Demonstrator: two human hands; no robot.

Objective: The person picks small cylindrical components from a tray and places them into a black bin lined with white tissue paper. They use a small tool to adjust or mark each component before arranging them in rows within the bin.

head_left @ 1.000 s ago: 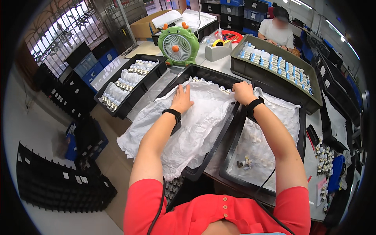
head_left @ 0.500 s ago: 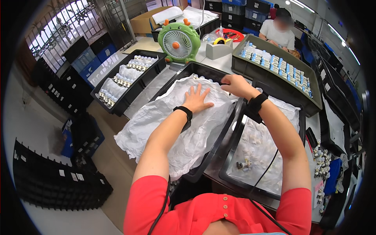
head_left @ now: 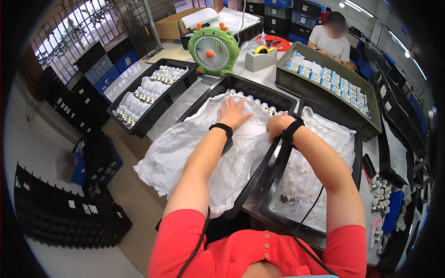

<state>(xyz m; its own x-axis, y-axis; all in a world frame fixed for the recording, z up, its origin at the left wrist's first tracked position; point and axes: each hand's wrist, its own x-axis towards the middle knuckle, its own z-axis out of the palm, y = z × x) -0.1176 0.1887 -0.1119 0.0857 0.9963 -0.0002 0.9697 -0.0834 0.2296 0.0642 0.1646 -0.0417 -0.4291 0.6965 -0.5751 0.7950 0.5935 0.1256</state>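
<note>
A crumpled white liner sheet (head_left: pixel 208 157) lies over the black tray (head_left: pixel 242 199) in front of me and spills past its left side. My left hand (head_left: pixel 233 114) rests flat on the sheet's far part, fingers spread. At the tray's right wall, my right hand (head_left: pixel 279 125) is closed with fingers bent down on the sheet's right edge; its fingertips are partly hidden. Beyond the sheet's far edge, a row of small metal-and-white parts (head_left: pixel 259 103) shows along the tray's far end. Whatever lies under the sheet is hidden.
A second black tray (head_left: pixel 358 153) with loose parts under thin white sheeting sits to the right. Further off are a parts-filled black tray (head_left: pixel 160 99), a green fan (head_left: pixel 214 51), a tape dispenser (head_left: pixel 260 60) and an olive tray (head_left: pixel 324 95). A person (head_left: pixel 331 39) sits at the back right.
My right hand has come nearer and lower, onto the sheet's right edge. The sheet's far edge has shifted toward me, showing more of the row of parts. My left hand stays spread.
</note>
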